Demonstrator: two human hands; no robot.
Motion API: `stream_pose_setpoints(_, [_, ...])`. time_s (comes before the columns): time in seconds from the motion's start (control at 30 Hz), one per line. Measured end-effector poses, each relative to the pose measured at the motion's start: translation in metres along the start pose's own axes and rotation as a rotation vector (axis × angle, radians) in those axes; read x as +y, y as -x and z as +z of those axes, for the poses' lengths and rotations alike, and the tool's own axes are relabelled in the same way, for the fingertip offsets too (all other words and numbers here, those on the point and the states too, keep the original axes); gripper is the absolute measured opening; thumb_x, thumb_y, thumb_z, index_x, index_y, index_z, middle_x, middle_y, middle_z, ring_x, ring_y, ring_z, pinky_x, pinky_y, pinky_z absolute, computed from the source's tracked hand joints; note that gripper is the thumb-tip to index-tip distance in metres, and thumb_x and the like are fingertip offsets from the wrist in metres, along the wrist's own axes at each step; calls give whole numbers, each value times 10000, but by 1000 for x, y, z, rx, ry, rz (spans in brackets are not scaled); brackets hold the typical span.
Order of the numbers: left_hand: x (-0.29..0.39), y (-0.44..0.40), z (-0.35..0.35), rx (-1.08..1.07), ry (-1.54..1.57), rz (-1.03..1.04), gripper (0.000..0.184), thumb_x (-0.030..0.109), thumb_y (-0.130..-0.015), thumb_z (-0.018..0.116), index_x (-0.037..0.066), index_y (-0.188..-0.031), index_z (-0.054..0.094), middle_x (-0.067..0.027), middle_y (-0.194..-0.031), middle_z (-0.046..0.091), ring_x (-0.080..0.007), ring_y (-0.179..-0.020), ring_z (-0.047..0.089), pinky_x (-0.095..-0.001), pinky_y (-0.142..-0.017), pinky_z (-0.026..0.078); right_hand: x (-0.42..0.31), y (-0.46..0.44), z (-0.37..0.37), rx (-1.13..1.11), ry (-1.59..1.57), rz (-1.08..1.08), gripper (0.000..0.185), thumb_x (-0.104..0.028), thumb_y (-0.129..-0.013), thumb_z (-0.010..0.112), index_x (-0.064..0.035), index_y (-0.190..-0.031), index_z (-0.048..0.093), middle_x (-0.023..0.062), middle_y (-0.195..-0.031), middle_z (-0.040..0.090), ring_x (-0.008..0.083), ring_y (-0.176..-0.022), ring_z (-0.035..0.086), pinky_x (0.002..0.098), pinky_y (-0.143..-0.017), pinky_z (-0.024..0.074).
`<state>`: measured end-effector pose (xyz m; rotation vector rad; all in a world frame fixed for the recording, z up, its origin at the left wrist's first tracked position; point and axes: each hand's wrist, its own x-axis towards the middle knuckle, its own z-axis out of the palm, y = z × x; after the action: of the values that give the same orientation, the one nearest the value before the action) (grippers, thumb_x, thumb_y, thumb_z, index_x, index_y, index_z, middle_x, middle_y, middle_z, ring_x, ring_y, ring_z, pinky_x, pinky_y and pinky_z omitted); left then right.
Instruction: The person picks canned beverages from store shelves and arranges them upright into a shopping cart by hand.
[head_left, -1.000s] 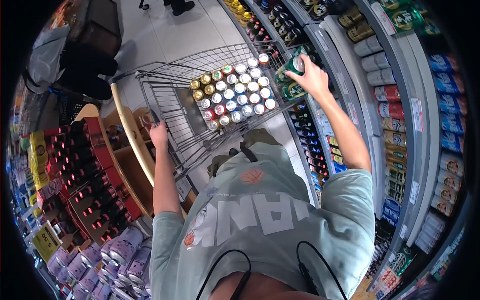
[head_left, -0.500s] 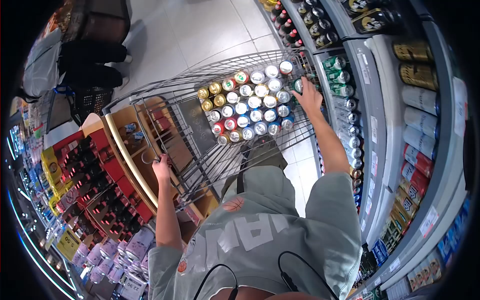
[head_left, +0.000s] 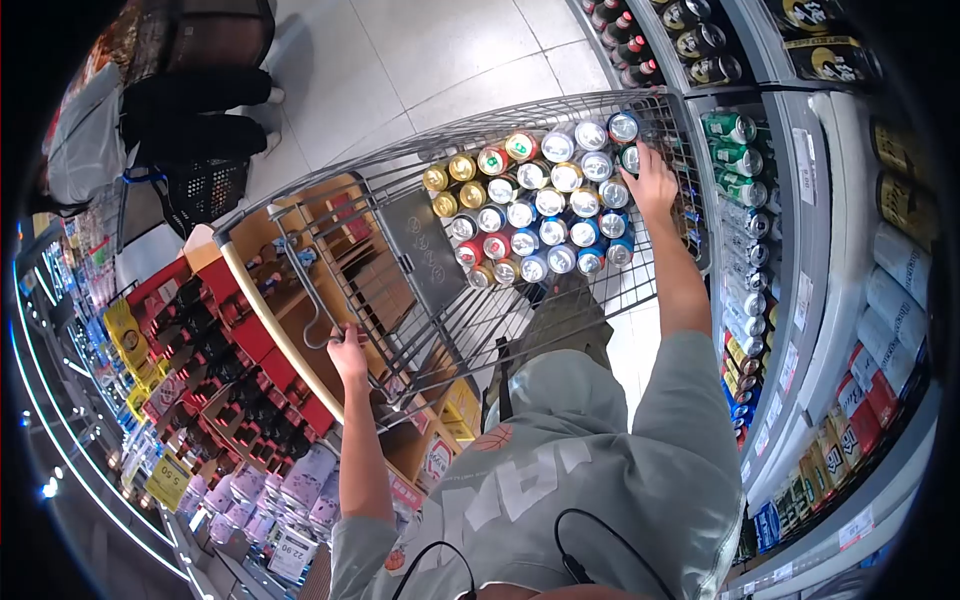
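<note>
A metal shopping cart (head_left: pixel 470 375) stands in front of me with rows of upright drink cans (head_left: pixel 550 202) in its basket, mostly silver tops with gold ones at the left. My right hand (head_left: pixel 655 185) is inside the basket at the right end of the rows. Its fingers close around a green can (head_left: pixel 630 158), which stands beside the neighbouring cans, just below a blue one (head_left: pixel 622 126). My left hand (head_left: pixel 347 352) is wrapped around the cart's wire frame at the near left, close to a curved metal hook (head_left: pixel 318 325).
Shelves of cans (head_left: pixel 742 160) run along the right side, close to the cart. At the left stand a display of dark bottles in red packs (head_left: pixel 225 370) and purple packs (head_left: pixel 305 475). A person in dark trousers (head_left: pixel 200 125) stands at the upper left by a black basket (head_left: pixel 205 190).
My right hand has brought the green can closer against the end of the rows. The left hand keeps its hold on the cart. The whole view has shifted a little.
</note>
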<state>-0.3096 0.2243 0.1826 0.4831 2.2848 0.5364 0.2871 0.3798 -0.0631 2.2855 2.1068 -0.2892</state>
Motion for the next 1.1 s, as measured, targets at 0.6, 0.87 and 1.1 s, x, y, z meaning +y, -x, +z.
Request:
stream_pose_setpoints(0.6, [4, 2, 1, -4, 41, 3, 124, 111, -979, 548, 29, -900, 596, -53, -746, 654, -104, -612, 600, -230, -554, 426, -34, 12, -1, 60, -203, 136, 734, -295, -803, 797, -125, -1429, 453, 82, -1386, 539, 294, -1263, 523, 450, -955, 421])
stream_pose_setpoints(0.87, [9, 5, 6, 17, 41, 26, 125, 114, -966, 552, 47, -874, 603, -25, -725, 624, -86, -573, 556, -224, -493, 385, -27, 18, 3, 61, -483, 242, 722, -173, -794, 739, -118, -1444, 429, 129, -1437, 489, 344, -1357, 446, 508, -1119, 340])
stream_pose_setpoints(1.1, [4, 0, 5, 24, 14, 33, 118, 125, -969, 558, 55, -886, 605, -28, -724, 626, -99, -575, 575, -230, -491, 397, -12, 16, -7, 178, -593, 336, 609, -165, -834, 714, -84, -1396, 493, 160, -1408, 521, 365, -1338, 457, 493, -1127, 347])
